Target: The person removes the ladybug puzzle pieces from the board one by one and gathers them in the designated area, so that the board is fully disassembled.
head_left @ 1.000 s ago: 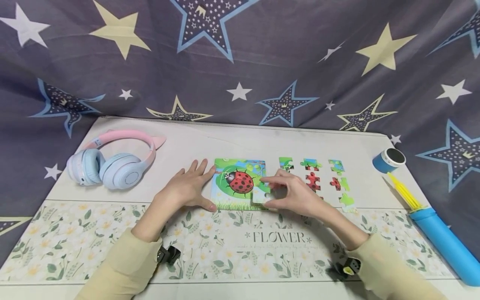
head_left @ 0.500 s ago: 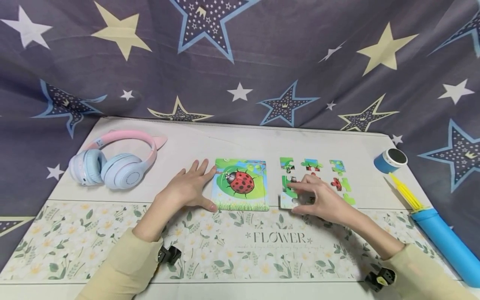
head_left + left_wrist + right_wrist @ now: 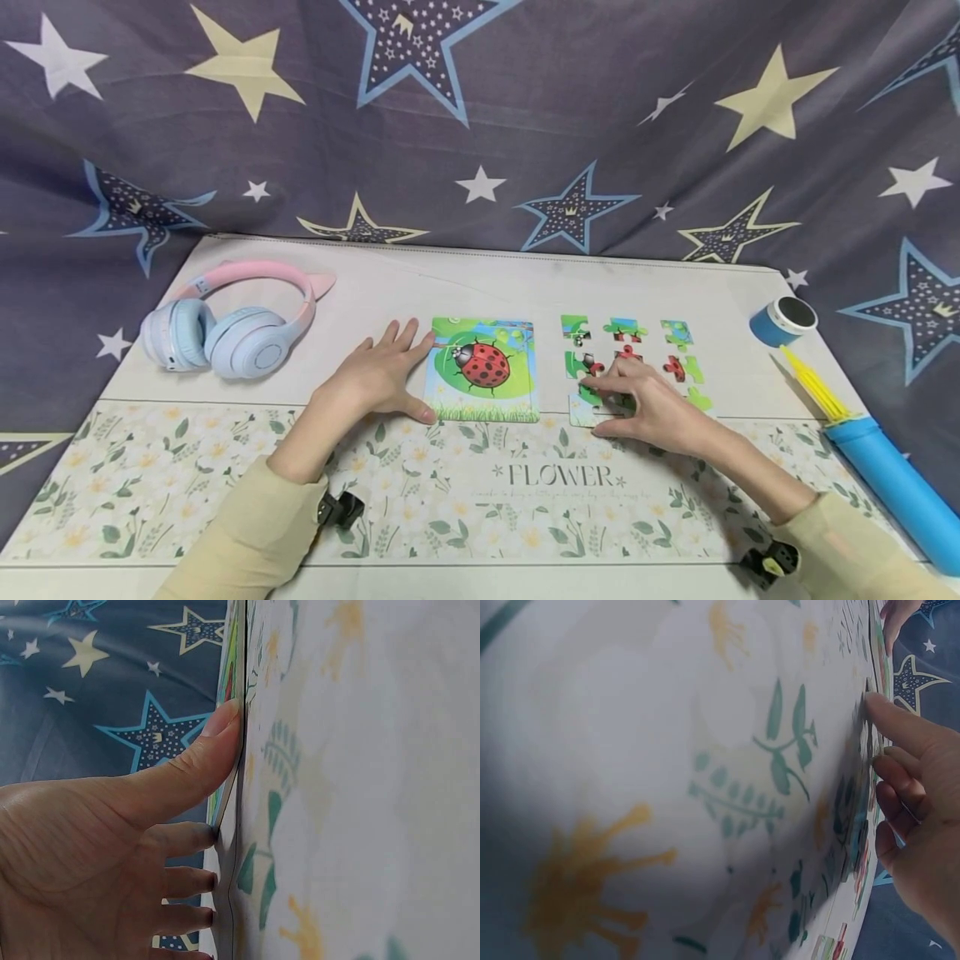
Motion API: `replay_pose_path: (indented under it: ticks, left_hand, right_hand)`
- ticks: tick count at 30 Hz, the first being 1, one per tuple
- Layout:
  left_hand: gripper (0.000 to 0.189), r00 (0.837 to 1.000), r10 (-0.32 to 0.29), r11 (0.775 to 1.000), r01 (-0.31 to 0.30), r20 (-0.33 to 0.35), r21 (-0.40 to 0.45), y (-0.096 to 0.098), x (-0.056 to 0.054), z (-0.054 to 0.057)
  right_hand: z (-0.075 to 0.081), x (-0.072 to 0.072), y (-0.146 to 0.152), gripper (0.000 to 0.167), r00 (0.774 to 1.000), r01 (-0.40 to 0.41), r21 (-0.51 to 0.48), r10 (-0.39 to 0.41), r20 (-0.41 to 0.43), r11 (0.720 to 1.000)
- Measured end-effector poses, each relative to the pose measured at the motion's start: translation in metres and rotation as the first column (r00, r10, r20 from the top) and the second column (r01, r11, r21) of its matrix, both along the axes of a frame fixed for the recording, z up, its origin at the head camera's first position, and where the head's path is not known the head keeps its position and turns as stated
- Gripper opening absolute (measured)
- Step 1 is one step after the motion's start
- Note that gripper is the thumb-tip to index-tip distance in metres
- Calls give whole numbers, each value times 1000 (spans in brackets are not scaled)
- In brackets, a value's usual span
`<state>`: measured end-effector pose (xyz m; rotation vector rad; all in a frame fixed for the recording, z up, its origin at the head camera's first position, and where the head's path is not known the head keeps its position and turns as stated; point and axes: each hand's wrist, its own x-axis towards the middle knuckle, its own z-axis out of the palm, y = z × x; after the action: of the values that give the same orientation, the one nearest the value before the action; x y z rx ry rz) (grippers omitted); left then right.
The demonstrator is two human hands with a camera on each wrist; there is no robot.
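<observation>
A square ladybug picture board (image 3: 483, 371) lies flat on the table. My left hand (image 3: 378, 371) rests on its left side with fingers spread, the thumb by its lower left corner; in the left wrist view the thumb (image 3: 184, 769) touches its edge. To the right, loose jigsaw pieces of a matching picture lie in spaced rows, such as a red ladybug piece (image 3: 673, 368). My right hand (image 3: 648, 408) pinches the pale lower-left corner piece (image 3: 581, 410) between thumb and forefinger, just below the green piece (image 3: 573, 365). The hand partly hides several pieces.
Cat-ear headphones (image 3: 232, 325) lie at the left. A small blue cylinder (image 3: 782, 321) with a dark top stands at the right, near a blue tube with a yellow end (image 3: 877, 475). A star-patterned cloth (image 3: 480, 150) hangs behind the table.
My right hand has carried the corner piece from the ladybug board rightward to the lower left of the loose pieces, then slightly closer to me. The left hand has stayed in place.
</observation>
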<state>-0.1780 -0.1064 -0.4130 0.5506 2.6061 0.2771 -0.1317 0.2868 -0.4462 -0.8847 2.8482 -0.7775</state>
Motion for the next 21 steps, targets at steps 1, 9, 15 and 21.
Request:
replay_pose_path:
  ticks: [1, 9, 15, 21]
  left_hand:
    - [121, 1000, -1, 1000, 1, -2, -1, 0, 0, 0]
    - [121, 1000, -4, 1000, 4, -3, -6, 1, 0, 0]
    - [121, 1000, 2, 1000, -2, -1, 0, 1, 0, -1]
    - [121, 1000, 4, 1000, -4, -2, -6, 1, 0, 0]
  right_hand:
    - [0, 0, 0, 62, 1000, -8, 3, 8, -15, 1000]
    - [2, -4, 0, 59, 999, -29, 46, 31, -39, 998]
    - [3, -5, 0, 60, 998, -44, 71, 47, -40, 996]
    - [3, -6, 1, 60, 997, -50, 77, 53, -47, 996]
